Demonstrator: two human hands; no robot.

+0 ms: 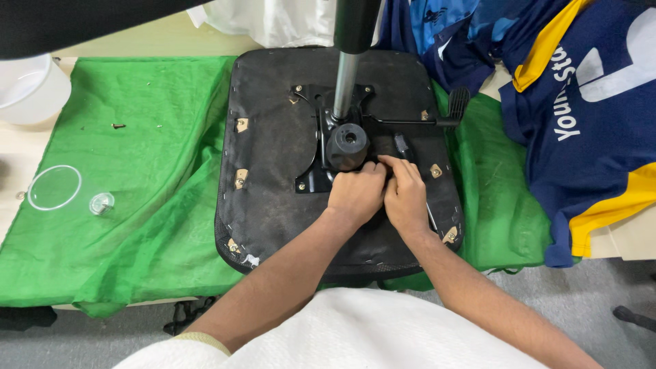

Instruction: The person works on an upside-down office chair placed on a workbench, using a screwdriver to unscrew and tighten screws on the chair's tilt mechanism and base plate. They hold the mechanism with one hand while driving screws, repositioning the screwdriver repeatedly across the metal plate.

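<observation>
Head view: an upturned black chair seat (pixel 273 150) lies on green cloth (pixel 137 171) in the middle of the counter (pixel 20 147), its near rim overhanging the front edge; open cloth stretches left toward a clear lid (pixel 55 188) and white tub (pixel 31 89), while blue and yellow jerseys (pixel 588 123) crowd the right edge. The seat's underside is dusty, stapled round the rim, with a black metal plate (pixel 311 137), round knob (pixel 348 143), upright gas cylinder (pixel 347 75) and side lever (pixel 437 117). Left hand (pixel 355 195) and right hand (pixel 404 198) meet beside the plate's near right corner, fingers curled narrowly; what each grip holds cannot be told.
</observation>
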